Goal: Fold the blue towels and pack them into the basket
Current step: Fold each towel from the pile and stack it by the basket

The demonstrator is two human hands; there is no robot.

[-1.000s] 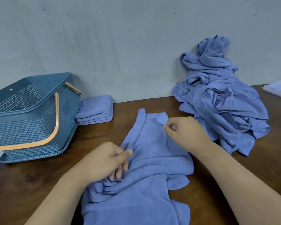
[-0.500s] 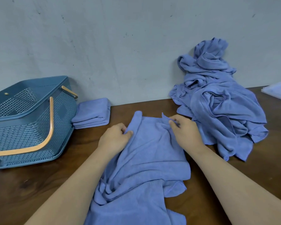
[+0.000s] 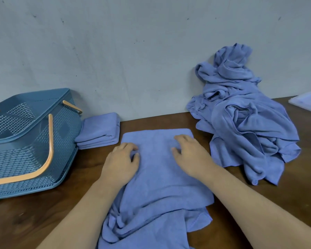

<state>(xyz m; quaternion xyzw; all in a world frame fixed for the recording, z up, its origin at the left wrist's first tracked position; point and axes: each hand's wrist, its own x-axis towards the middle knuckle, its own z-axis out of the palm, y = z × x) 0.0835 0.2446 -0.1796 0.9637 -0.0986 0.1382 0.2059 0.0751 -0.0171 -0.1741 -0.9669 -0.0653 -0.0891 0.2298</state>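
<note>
A blue towel point(image 3: 156, 178) lies on the brown table in front of me, its far part spread flat and its near part crumpled. My left hand point(image 3: 121, 161) rests on the towel's left edge with fingers loosely curled. My right hand point(image 3: 188, 154) presses flat on the towel's right half, fingers spread. A stack of folded blue towels point(image 3: 100, 131) sits against the wall beside the blue basket point(image 3: 25, 141), which has orange handles and stands at the left. A heap of unfolded blue towels point(image 3: 244, 112) leans on the wall at the right.
The grey wall closes the back of the table point(image 3: 25, 218). A pale flat plastic lid or tray point(image 3: 307, 102) lies at the far right edge. Bare wood shows at the front left and front right.
The towel's far edge, bunched and pinched in both hands before, now lies spread flat and straight. Both hands have let go of the corners and rest on top of the cloth.
</note>
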